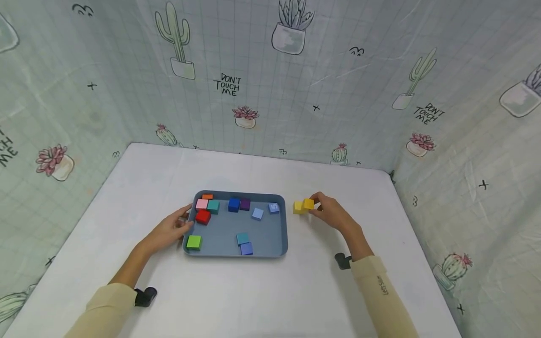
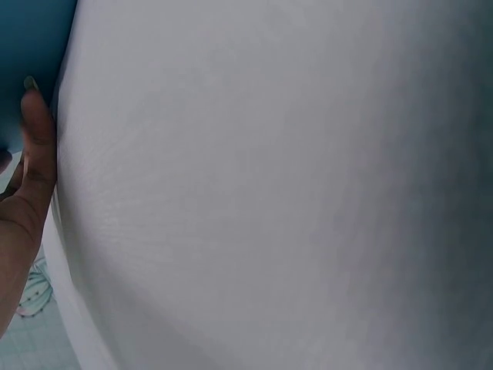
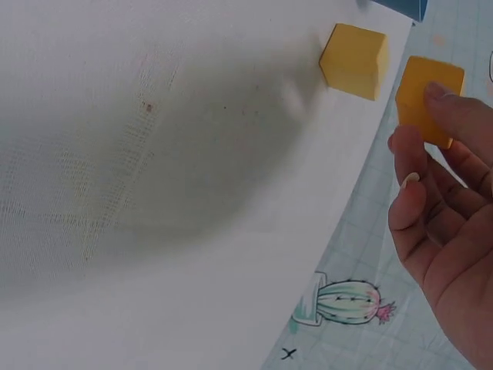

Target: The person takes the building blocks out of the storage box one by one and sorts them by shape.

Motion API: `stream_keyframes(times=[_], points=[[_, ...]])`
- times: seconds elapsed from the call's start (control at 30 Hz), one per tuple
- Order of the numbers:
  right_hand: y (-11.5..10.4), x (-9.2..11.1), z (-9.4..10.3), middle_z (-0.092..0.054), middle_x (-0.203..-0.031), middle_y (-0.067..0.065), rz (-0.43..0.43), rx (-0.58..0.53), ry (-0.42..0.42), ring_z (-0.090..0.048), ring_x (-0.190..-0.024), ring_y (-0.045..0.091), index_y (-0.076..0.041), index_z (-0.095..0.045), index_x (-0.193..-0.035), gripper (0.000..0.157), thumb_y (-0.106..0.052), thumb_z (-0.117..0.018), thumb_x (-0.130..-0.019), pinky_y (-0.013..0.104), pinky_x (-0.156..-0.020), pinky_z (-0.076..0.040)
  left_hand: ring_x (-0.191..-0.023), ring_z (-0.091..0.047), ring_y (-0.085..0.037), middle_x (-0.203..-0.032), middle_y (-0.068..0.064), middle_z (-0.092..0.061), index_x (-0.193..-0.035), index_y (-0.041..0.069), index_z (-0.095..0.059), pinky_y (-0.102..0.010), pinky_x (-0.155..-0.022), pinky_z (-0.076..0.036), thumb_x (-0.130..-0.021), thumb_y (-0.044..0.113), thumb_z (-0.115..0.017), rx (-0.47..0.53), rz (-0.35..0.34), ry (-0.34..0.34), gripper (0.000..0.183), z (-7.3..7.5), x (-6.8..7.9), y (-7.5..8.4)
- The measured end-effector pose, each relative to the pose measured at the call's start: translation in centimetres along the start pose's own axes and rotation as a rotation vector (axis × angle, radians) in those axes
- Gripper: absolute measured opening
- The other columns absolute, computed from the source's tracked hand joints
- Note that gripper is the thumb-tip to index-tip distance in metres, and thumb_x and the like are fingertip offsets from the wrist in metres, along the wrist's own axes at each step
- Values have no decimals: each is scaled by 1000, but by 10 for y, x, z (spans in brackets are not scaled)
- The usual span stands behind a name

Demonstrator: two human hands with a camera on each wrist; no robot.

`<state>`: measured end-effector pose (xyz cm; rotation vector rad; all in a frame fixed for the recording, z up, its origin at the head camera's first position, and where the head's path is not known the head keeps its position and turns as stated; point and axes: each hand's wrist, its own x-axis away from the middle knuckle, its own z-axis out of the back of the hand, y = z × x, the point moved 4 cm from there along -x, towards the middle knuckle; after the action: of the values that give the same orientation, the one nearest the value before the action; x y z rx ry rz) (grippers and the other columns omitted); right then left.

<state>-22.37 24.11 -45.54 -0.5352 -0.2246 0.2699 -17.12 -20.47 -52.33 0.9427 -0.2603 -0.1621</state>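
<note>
My left hand (image 1: 169, 228) grips the left edge of a shallow blue-grey tray (image 1: 266, 234). The left wrist view has the thumb lying against the tray's blue wall (image 2: 31, 38), other fingers partly hidden. Just right of the tray, my right hand (image 1: 331, 213) pinches a golden-yellow cube (image 1: 308, 204) between thumb and fingers. A paler yellow cube (image 1: 297, 207) sits on the table beside it; in the right wrist view a gap separates this lighter cube (image 3: 354, 62) from the held one (image 3: 416, 89).
Inside the tray lie several coloured blocks, among them a red cube (image 1: 203, 217), a green cube (image 1: 194, 242), a dark blue cube (image 1: 234, 205) and a purple cube (image 1: 245, 204). The white table (image 1: 253, 300) meets a cactus-printed cloth (image 1: 262, 94) behind and at both sides.
</note>
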Motion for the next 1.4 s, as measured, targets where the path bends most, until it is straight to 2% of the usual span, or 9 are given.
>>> stream_keyframes(times=[0.3, 0.5, 0.7, 1.07, 1.4], points=[[11, -2, -4, -57, -120, 15, -81, 13, -10, -57, -99, 28, -2, -51, -119, 35, -12, -66, -89, 40, -85, -48, -96, -51, -28, -122, -23, -47, -149, 5, -25, -31, -71, -50, -96, 25, -55, 24, -6, -1, 64, -2, 2, -1], [21, -4, -9, -59, -117, 16, -101, 28, -34, -57, -101, 28, -1, -51, -119, 35, -12, -65, -89, 41, -86, -46, -95, -50, -28, -127, -23, -43, -148, 4, -25, -31, -69, -50, -95, 24, -56, 48, 21, -8, 65, -2, 3, -3], [26, -8, -12, -59, -116, 16, -137, 26, -45, -56, -103, 29, -2, -51, -120, 36, -13, -66, -89, 42, -87, -45, -97, -50, -29, -129, -23, -42, -149, 6, -24, -31, -69, -51, -95, 25, -56, 59, 2, -6, 65, -3, 1, -5], [32, -12, -18, -59, -115, 16, -145, 22, -60, -55, -105, 29, -2, -52, -121, 36, -12, -66, -89, 43, -90, -44, -100, -51, -31, -130, -22, -43, -149, 9, -27, -32, -72, -52, -95, 28, -55, 26, -1, 2, 63, -4, -2, -5], [33, -16, -19, -59, -116, 15, -142, 11, -59, -55, -103, 28, -2, -52, -122, 37, -10, -65, -89, 42, -89, -45, -95, -50, -28, -129, -23, -43, -148, 5, -26, -30, -69, -51, -94, 23, -57, 55, 2, 8, 65, 0, -2, -4]])
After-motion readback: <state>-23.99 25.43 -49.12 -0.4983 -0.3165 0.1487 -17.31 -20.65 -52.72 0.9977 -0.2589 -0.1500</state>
